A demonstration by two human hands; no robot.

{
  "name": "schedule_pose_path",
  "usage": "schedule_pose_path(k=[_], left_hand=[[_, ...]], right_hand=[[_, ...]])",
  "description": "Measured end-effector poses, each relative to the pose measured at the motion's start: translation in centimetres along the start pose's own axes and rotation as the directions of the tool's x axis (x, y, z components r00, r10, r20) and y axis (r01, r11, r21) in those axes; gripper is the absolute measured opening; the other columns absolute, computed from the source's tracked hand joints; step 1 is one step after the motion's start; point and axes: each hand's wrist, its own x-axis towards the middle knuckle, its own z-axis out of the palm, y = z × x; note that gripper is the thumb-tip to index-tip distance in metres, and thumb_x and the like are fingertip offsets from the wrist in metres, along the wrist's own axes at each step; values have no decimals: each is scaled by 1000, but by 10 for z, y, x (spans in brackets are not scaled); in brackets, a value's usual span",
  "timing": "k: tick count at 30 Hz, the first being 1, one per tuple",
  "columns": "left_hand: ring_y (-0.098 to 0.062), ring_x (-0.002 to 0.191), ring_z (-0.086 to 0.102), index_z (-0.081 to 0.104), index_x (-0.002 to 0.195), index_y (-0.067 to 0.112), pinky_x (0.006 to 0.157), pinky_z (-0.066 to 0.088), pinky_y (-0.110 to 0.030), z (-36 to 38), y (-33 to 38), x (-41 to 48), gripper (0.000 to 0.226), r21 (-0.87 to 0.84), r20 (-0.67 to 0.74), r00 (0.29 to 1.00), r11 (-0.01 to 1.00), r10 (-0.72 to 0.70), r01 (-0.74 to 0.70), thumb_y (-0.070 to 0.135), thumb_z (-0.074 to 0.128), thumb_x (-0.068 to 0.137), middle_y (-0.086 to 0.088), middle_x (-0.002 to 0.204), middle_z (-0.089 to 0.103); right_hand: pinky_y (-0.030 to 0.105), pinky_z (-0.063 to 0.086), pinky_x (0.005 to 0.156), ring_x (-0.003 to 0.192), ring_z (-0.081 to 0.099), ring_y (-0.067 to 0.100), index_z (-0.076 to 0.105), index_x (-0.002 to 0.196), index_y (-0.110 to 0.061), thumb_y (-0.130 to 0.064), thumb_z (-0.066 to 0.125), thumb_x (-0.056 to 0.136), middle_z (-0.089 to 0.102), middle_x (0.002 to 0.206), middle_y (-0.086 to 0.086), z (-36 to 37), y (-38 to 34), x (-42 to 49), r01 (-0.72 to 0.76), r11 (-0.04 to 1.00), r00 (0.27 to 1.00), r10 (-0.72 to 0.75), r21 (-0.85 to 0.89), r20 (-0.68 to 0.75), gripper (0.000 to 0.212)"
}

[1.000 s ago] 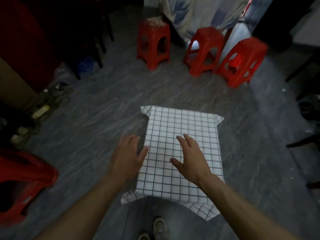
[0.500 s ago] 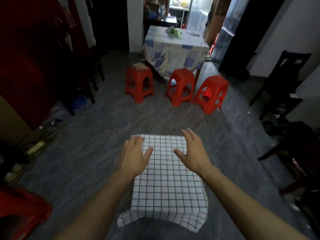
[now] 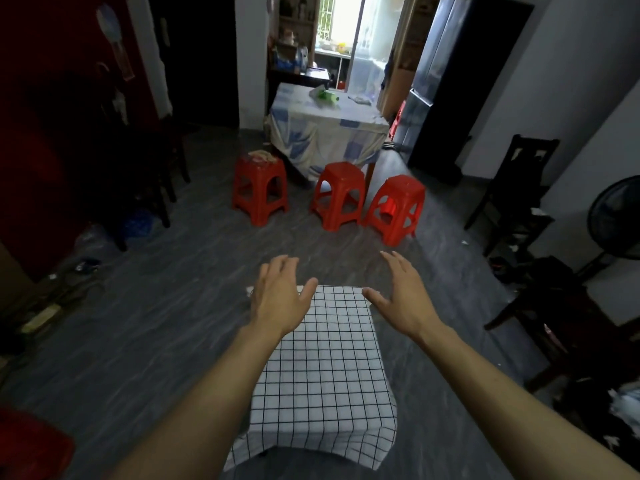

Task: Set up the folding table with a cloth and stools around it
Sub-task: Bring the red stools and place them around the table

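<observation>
A white cloth with a black grid (image 3: 325,368) covers the small folding table in front of me and hangs over its near edge. My left hand (image 3: 280,299) is over the cloth's far left corner, fingers spread and straight, holding nothing. My right hand (image 3: 401,299) is over the far right corner, also open and empty. Whether either hand touches the cloth I cannot tell. Three red plastic stools stand on the floor beyond: a left stool (image 3: 259,192), a middle stool (image 3: 341,194) and a right stool (image 3: 396,207).
A larger table with a blue and white cloth (image 3: 325,129) stands behind the stools. Dark wooden chairs (image 3: 516,195) and a fan (image 3: 616,226) line the right side. Another red stool (image 3: 31,445) shows at the lower left. Clutter lies along the left wall.
My view has lifted from the table towards the room. Both hands have slid from the cloth's middle to its far corners and spread apart.
</observation>
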Motion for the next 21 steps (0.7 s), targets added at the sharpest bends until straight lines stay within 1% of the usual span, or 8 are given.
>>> schedule_pose_path(k=[3, 7, 9, 14, 17, 21], left_hand=[[-26, 129, 37, 48, 136, 15, 106, 36, -38, 3, 7, -4, 56, 1, 23, 1000, 1000, 21, -21, 49, 52, 93, -4, 143, 44], [-24, 128, 37, 47, 137, 16, 104, 39, -38, 5, 23, -7, 56, -3, 38, 998, 998, 55, -55, 50, 51, 93, -2, 144, 43], [-24, 130, 35, 46, 138, 16, 105, 38, -38, 7, 33, -9, 56, -17, 46, 997, 998, 60, -59, 50, 51, 93, -1, 145, 42], [-23, 130, 35, 46, 138, 16, 105, 35, -35, 14, 62, -22, 56, 6, 56, 993, 995, 102, -103, 48, 51, 94, -2, 145, 42], [-22, 131, 33, 45, 140, 17, 106, 34, -35, 18, 86, -32, 56, 14, 52, 992, 994, 111, -112, 49, 51, 94, -1, 146, 40], [-23, 131, 35, 45, 140, 16, 107, 37, -38, 27, 130, -57, 58, 57, 57, 988, 987, 146, -149, 49, 52, 93, -2, 146, 42]], right_hand=[[36, 23, 120, 149, 18, 20, 30, 153, -18, -46, 71, 86, 26, 161, 7, -6, 7, -8, -2, 1000, 1000, 2, -11, -15, 83], [33, 21, 119, 149, 20, 21, 31, 153, -16, -43, 71, 86, 26, 160, 9, -25, 18, -17, -26, 1000, 998, 25, -17, -50, 83], [34, 22, 120, 148, 21, 22, 31, 153, -15, -43, 71, 86, 28, 159, 10, -35, 24, -20, -32, 999, 997, 31, -13, -74, 82], [31, 18, 120, 149, 21, 21, 32, 152, -13, -41, 71, 87, 30, 159, 10, -58, 42, -35, -28, 1000, 992, 26, -12, -123, 81], [33, 18, 121, 149, 22, 21, 31, 153, -14, -43, 70, 87, 30, 159, 9, -76, 56, -52, -24, 1000, 990, 25, 7, -139, 81], [36, 19, 122, 149, 19, 20, 29, 154, -16, -45, 69, 88, 28, 160, 8, -110, 87, -86, -18, 999, 986, 23, 31, -163, 82]])
